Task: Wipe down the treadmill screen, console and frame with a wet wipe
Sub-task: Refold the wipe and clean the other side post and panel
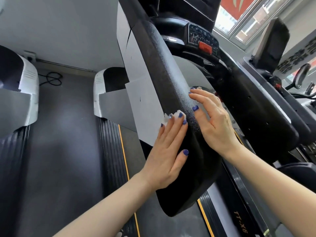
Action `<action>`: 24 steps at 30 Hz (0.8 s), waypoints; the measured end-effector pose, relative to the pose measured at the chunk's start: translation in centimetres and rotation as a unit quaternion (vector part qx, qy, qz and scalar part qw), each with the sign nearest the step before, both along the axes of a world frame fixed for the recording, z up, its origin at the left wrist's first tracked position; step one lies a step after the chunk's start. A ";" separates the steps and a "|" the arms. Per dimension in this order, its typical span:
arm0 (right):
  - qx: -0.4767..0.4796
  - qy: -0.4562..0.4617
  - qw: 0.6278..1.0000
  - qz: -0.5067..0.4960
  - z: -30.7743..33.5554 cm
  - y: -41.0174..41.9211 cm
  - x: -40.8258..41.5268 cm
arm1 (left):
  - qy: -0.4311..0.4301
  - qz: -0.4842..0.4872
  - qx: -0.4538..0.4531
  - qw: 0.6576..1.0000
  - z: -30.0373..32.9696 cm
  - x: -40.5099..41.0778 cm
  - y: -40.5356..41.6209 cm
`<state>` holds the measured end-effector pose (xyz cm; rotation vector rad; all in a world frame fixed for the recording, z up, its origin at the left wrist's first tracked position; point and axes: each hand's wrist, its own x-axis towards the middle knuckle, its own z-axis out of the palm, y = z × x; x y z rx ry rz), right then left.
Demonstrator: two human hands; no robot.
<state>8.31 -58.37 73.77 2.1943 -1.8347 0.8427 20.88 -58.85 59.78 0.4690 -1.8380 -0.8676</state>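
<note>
So this is the frame part of the job. The left hand (166, 151) has flat fingers pressing a scrunched white wet wipe (172, 117) onto the left handrail (169, 86) of the treadmill, right where the black textured top meets the grey side panel (145, 106). The wipe mostly sits under the fingertips; only a bit pokes out. That grip is more a flat press than a clench. The right hand (213, 120) is open too, fingers straight and laid on the inner side of the same rail, holding nothing, apparently just steadying.

My guess at the next move: slide the wipe along the rail, keeping pressure on so it doesn't slip out from under the fingers, then work around the rounded end nearest the camera.

The console (203, 38), with its red button (205, 46), is further up and nobody's touching it. Below is the running belt (153, 211) with yellow edge stripes. There's another treadmill on the left, a dark floor (65, 134), a cable by the white wall (59, 23) and windows top right.
</note>
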 end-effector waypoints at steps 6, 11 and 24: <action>0.045 0.069 0.996 0.038 -0.3 -1.7 0.6 | 0.030 -0.003 0.112 0.993 -3.1 0.3 2.3; 0.101 0.185 0.974 0.089 0.4 -3.8 1.6 | 0.044 -0.009 0.130 0.991 -1.9 -0.2 2.6; 0.095 0.137 0.984 0.069 0.2 -5.9 2.0 | 0.084 -0.025 0.214 0.973 -3.5 0.0 1.0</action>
